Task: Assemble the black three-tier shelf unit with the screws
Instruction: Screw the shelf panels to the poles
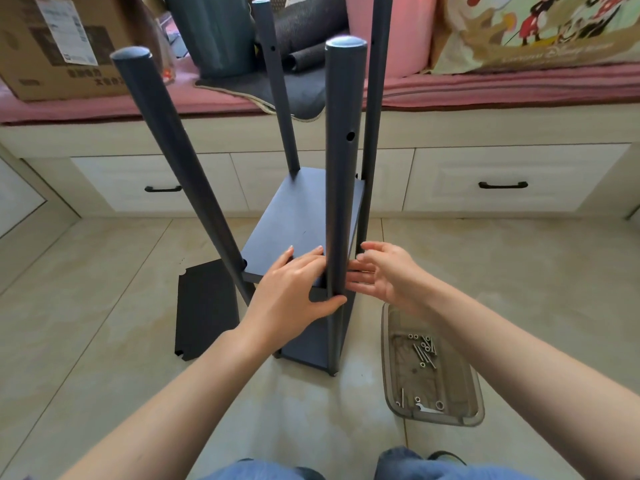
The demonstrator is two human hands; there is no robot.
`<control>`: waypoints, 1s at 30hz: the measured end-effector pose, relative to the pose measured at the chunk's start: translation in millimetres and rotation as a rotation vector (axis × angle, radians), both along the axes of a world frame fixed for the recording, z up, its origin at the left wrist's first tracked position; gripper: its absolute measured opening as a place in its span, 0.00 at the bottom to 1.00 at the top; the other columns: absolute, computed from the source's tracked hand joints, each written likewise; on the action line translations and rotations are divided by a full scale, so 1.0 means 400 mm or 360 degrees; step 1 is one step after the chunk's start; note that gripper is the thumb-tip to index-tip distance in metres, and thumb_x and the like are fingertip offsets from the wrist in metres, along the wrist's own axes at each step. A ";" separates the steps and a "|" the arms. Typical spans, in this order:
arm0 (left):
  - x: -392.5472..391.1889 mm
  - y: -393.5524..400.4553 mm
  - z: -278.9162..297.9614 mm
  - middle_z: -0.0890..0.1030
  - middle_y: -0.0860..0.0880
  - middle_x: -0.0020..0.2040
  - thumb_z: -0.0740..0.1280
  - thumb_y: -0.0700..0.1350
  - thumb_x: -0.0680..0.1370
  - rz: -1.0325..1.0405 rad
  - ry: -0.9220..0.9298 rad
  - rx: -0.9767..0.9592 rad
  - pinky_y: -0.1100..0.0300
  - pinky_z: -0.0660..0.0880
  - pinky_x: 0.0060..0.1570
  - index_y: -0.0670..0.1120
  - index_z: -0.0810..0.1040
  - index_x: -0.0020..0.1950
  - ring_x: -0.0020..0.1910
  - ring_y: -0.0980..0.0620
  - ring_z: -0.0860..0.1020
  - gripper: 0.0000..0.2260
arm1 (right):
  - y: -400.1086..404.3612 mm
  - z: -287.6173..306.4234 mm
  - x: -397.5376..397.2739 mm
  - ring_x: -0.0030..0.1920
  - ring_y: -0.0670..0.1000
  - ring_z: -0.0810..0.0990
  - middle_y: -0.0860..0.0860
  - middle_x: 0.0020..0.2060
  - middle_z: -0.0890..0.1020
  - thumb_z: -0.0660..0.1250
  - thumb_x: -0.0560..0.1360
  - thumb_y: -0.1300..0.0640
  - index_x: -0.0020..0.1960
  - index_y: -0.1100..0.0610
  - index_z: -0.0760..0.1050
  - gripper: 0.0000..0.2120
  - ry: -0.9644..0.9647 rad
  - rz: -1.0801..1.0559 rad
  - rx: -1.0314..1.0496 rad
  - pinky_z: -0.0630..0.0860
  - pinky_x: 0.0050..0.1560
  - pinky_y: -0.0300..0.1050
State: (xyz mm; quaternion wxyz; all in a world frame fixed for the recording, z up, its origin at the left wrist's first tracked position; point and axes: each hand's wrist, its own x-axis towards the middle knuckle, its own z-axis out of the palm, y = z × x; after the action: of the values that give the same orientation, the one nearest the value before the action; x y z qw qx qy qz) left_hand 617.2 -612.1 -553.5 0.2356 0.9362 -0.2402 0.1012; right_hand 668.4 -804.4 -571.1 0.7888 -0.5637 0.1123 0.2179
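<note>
Nearest, on the tiled floor at the right, a clear plastic tray point(464, 415) is seen holding loose screws point(424, 351), too jumbled to be counted, and one small wrench point(427, 409). Beyond it, the left hand point(294, 289) is laid flat on the near edge of the middle board point(298, 220), thumb against the near right pole point(341, 168), while the right hand point(384, 271) is held relaxed beside that pole, fingertips just touching it; nothing is gripped. The shelf unit stands on the floor in the middle, with four poles counted, two boards fitted and one spare board point(206, 310) lying flat to its left. The frame is judged stiff but wobbly while unscrewed, the painted poles smooth; it is best steadied low, at the pole-and-board joint. Furthest off, a cushioned seat with drawers point(498, 181) carries a cardboard box point(62, 43).
</note>
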 end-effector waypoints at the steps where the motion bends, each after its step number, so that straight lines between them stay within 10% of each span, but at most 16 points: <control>1: 0.000 0.000 -0.001 0.81 0.53 0.64 0.73 0.53 0.76 0.0003 -0.0006 -0.0011 0.49 0.59 0.77 0.49 0.81 0.61 0.69 0.54 0.74 0.16 | 0.010 0.005 0.005 0.46 0.61 0.86 0.61 0.45 0.85 0.63 0.81 0.63 0.67 0.61 0.67 0.15 0.0064 0.0012 0.0054 0.83 0.47 0.55; 10: 0.009 0.006 -0.005 0.82 0.52 0.62 0.74 0.55 0.74 0.0005 0.0029 -0.0072 0.50 0.61 0.77 0.53 0.78 0.66 0.62 0.53 0.77 0.21 | 0.067 0.039 0.040 0.49 0.60 0.82 0.63 0.58 0.78 0.64 0.80 0.64 0.69 0.64 0.67 0.19 -0.0093 -0.0008 -0.0086 0.82 0.51 0.59; 17: 0.030 0.016 0.000 0.65 0.56 0.78 0.61 0.63 0.77 -0.0125 0.0088 0.0202 0.43 0.46 0.79 0.54 0.59 0.80 0.78 0.56 0.59 0.33 | 0.057 0.038 0.033 0.50 0.62 0.85 0.62 0.58 0.81 0.68 0.79 0.61 0.69 0.62 0.68 0.20 -0.0129 0.0035 -0.0072 0.81 0.53 0.62; 25: 0.029 0.015 -0.011 0.62 0.57 0.79 0.56 0.64 0.76 -0.0101 0.0057 0.0367 0.41 0.46 0.79 0.54 0.59 0.81 0.80 0.57 0.55 0.34 | 0.011 0.012 0.044 0.55 0.62 0.84 0.63 0.56 0.83 0.61 0.83 0.59 0.64 0.66 0.73 0.15 0.0000 0.0055 0.0234 0.76 0.63 0.60; 30: 0.029 0.011 -0.009 0.62 0.58 0.78 0.58 0.62 0.76 -0.0115 0.0085 0.0317 0.42 0.44 0.78 0.53 0.62 0.79 0.80 0.56 0.56 0.32 | -0.093 -0.069 0.010 0.50 0.59 0.86 0.64 0.54 0.82 0.60 0.83 0.61 0.65 0.66 0.71 0.14 0.0073 -0.0025 -0.0085 0.83 0.51 0.51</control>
State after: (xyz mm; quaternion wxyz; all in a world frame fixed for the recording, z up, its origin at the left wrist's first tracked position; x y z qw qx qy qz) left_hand 628.9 -607.8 -557.0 0.1511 0.9481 -0.2763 0.0431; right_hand 672.2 -841.7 -598.8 0.7724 -0.5785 0.1404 0.2215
